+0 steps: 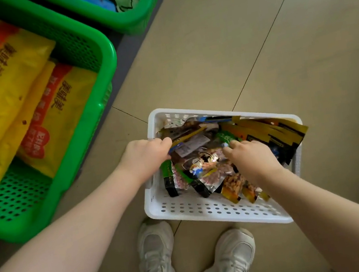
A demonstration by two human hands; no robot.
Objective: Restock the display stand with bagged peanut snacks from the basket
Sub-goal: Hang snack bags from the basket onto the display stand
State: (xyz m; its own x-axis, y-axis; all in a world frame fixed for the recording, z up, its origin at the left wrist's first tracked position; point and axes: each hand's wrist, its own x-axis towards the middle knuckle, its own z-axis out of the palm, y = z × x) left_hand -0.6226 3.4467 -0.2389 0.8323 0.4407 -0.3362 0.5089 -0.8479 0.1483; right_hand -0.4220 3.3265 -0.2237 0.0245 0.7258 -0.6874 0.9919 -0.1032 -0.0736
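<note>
Both hands reach into the white basket (209,211): left hand (146,156) pinches a snack bag (195,144), right hand (251,156) curls onto the glossy bags. They look light, crinkly and slippery; best gripped at a sealed edge.

White basket (209,211) open from above, packed with snack bags (202,155), both hands already inside it, bare tiled floor (218,47) open beyond and to its right, green crate (101,61) close on the left, shoes (156,261) just below
</note>
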